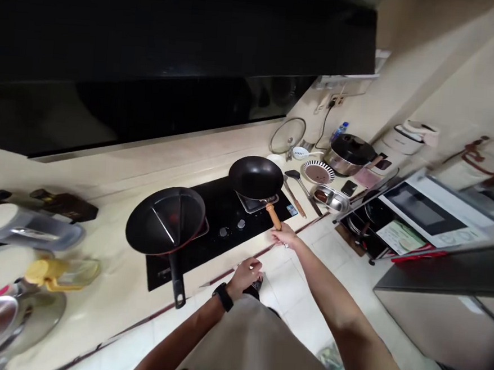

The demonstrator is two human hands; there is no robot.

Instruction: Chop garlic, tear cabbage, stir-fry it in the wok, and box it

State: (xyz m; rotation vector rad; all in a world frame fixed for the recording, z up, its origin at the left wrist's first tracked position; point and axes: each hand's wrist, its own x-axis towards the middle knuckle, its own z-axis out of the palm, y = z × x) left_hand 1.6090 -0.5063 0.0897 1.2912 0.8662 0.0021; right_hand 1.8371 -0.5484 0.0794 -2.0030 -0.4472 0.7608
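My right hand [284, 236] is closed around the wooden handle of a small dark wok [256, 177], which is tilted over the right burner of the black gas hob [214, 222]. My left hand [245, 276], below a black wristwatch [223, 296], hovers by the counter's front edge. Its fingers are curled in, with nothing visible in them. A larger black frying pan [166, 221] rests on the left burner, its handle pointing toward me. Two bright lines cross its inside; I cannot tell whether they are reflections.
Right of the hob lie a wooden-handled utensil [295, 198], a black spatula [304, 186], a striped-rim plate [318, 172], metal containers [338, 201] and a lidded pot [350, 154]. A glass lid [287, 136] leans on the wall. At left stands a yellow-topped jar [61, 273]. The range hood [176, 39] hangs overhead.
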